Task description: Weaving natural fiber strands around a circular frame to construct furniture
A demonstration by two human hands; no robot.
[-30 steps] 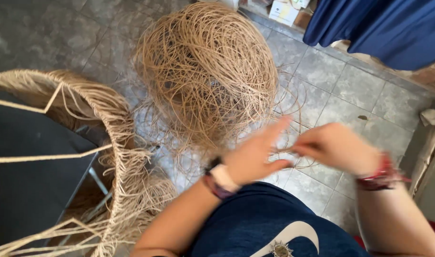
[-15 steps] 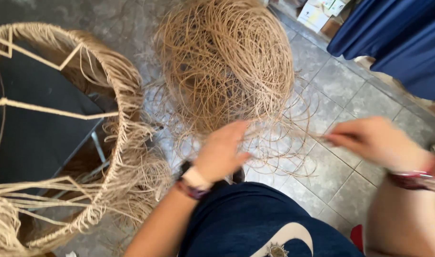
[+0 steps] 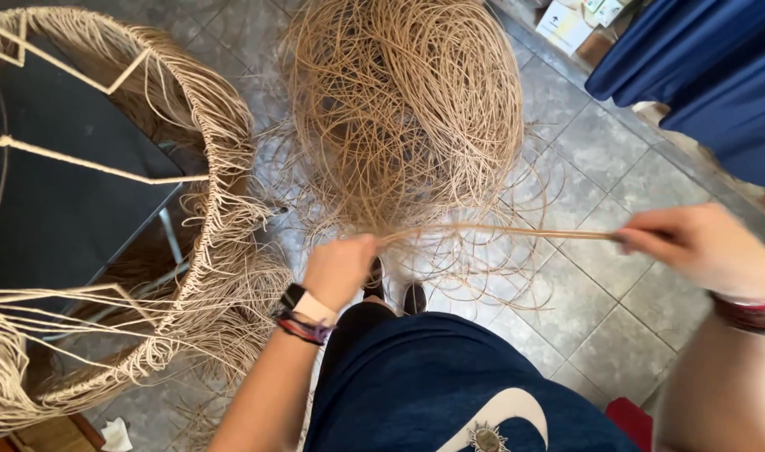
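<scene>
A big tangled heap of tan rattan strands [image 3: 403, 117] lies on the grey tiled floor in front of me. My left hand [image 3: 340, 269] is closed around a thin bunch of strands [image 3: 499, 232] near the heap's lower edge. My right hand [image 3: 700, 249] pinches the other end of that bunch at the right, and the strands run taut and nearly level between the two hands. A watch and bracelets sit on my left wrist, bracelets on my right.
A round frame wrapped in woven rattan [image 3: 211, 192] stands at the left around a dark seat [image 3: 56, 192]. Blue cloth [image 3: 700, 75] hangs at the top right beside a small box [image 3: 566, 23]. My dark blue shirt fills the bottom centre.
My hands have drawn apart: the right hand moved out to the right, stretching the bunch of strands taut, while the left stayed by the heap. The view shifted down and right.
</scene>
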